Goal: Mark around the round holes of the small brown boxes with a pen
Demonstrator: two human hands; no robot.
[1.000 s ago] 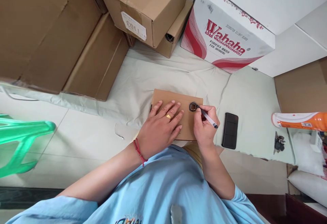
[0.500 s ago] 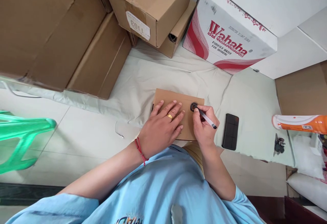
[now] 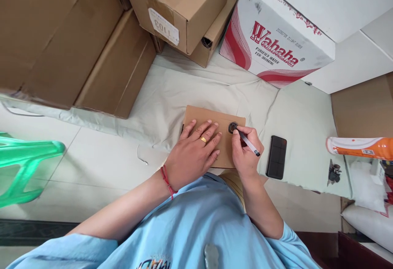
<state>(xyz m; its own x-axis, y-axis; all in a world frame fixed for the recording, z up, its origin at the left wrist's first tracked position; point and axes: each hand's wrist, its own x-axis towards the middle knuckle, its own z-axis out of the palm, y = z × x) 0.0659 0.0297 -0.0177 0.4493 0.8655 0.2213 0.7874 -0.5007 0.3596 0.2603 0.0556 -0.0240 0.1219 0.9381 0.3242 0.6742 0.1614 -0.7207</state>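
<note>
A small brown cardboard sheet (image 3: pixel 199 115) lies on a pale cloth (image 3: pixel 172 93) on the floor. My left hand (image 3: pixel 193 152) lies flat on the sheet with fingers spread, a gold ring on one finger and a red string at the wrist. My right hand (image 3: pixel 245 150) is closed round a pen (image 3: pixel 248 144) whose tip meets a small dark round thing (image 3: pixel 232 127) near the sheet's right edge.
A black phone (image 3: pixel 276 157) lies right of my right hand. Brown cartons (image 3: pixel 70 35) and a white and red Wahaha box (image 3: pixel 276 35) stand behind. A green plastic stool (image 3: pixel 24 162) is at the left, an orange and white tube (image 3: pixel 359 147) and keys (image 3: pixel 333 173) at the right.
The pen has shifted slightly around the dark round thing. My left hand has stayed flat on the cardboard. The view has drifted a little.
</note>
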